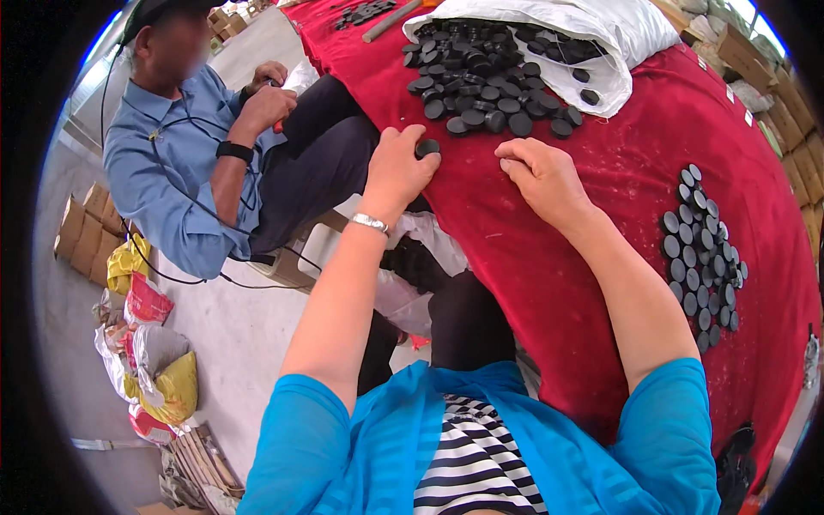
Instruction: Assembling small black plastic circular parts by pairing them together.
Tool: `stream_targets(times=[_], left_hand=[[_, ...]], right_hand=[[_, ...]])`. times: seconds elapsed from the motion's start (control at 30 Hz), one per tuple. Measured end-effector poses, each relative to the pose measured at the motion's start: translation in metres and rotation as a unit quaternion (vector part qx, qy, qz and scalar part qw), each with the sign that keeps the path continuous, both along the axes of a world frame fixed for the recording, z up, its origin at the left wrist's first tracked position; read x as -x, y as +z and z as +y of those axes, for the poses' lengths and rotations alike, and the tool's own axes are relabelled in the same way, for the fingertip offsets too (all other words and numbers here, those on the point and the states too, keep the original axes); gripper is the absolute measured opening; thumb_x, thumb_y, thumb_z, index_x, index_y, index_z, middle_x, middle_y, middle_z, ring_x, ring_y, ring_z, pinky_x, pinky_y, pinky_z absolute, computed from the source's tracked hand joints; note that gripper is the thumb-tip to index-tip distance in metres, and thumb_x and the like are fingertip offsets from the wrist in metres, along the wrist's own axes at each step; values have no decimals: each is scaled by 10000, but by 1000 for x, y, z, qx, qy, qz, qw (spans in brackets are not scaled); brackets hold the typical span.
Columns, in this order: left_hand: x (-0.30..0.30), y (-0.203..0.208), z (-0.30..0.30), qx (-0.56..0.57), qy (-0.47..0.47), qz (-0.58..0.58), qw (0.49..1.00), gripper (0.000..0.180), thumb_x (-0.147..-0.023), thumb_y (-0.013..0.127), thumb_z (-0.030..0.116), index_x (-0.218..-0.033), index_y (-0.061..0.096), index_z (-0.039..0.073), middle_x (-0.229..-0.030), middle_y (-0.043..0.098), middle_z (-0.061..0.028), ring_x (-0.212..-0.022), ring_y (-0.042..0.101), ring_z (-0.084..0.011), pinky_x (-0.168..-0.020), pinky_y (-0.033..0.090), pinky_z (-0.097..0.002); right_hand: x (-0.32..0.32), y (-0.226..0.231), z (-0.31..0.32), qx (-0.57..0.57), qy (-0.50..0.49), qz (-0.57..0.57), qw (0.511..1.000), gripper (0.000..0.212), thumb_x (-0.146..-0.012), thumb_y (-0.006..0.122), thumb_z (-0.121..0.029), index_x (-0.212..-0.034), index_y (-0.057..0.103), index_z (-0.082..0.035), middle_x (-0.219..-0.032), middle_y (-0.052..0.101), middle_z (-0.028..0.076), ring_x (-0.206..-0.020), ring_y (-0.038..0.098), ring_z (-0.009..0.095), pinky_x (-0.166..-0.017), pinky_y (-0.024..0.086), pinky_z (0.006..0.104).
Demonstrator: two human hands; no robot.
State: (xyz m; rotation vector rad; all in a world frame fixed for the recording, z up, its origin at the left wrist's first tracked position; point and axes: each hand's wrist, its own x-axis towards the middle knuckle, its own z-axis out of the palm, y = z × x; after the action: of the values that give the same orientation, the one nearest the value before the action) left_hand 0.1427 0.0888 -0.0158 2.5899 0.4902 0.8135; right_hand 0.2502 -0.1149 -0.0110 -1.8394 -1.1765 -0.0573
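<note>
Between the thumb and fingers of my left hand [396, 174] is a small round black disc [427, 148], held by its edge near the table's left side. My right hand [547, 182] is over the red cloth, its fingers curled and pressed together. Whatever may be in those fingertips is hidden. Just beyond both hands lies a heap of similar black discs [489, 81], spilling from the mouth of a white woven sack [592, 21]. A second group of discs [689, 256] is spread to the right of my right forearm.
Red cloth [592, 343] covers the table. A seated person in a blue shirt [176, 184] works at the left, a small item in their hands. A stick [390, 21] lies at the far edge. Filled bags [167, 390] and cardboard boxes [81, 236] stand on the floor.
</note>
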Motion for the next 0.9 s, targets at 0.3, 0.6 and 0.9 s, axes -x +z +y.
stream_targets(times=[0.3, 0.6, 0.9], left_hand=[[2, 27, -27, 572, -194, -27, 797, 253, -838, 643, 67, -1059, 553, -16, -896, 612, -111, -776, 664, -208, -686, 581, -313], [36, 26, -64, 622, -210, -114, 745, 223, -895, 576, 14, -1097, 516, -60, -957, 646, -157, -850, 688, -232, -761, 594, -309], [42, 30, -72, 568, -200, -146, 785, 179, -877, 564, 4, -1028, 494, -62, -915, 636, -161, -795, 683, -204, -713, 592, -299]], right_hand=[[12, 14, 4, -43, 76, 214, 973, 213, -881, 611, -114, -1062, 623, -1, -879, 646, 90, -814, 618, 159, -712, 487, 285], [28, 31, 1, -70, 169, 307, 934, 236, -905, 595, -97, -1112, 613, 16, -967, 654, 47, -899, 601, 101, -790, 494, 248], [33, 29, 5, -83, 173, 291, 937, 263, -876, 646, -132, -1094, 619, 13, -924, 660, 50, -837, 610, 98, -740, 503, 250]])
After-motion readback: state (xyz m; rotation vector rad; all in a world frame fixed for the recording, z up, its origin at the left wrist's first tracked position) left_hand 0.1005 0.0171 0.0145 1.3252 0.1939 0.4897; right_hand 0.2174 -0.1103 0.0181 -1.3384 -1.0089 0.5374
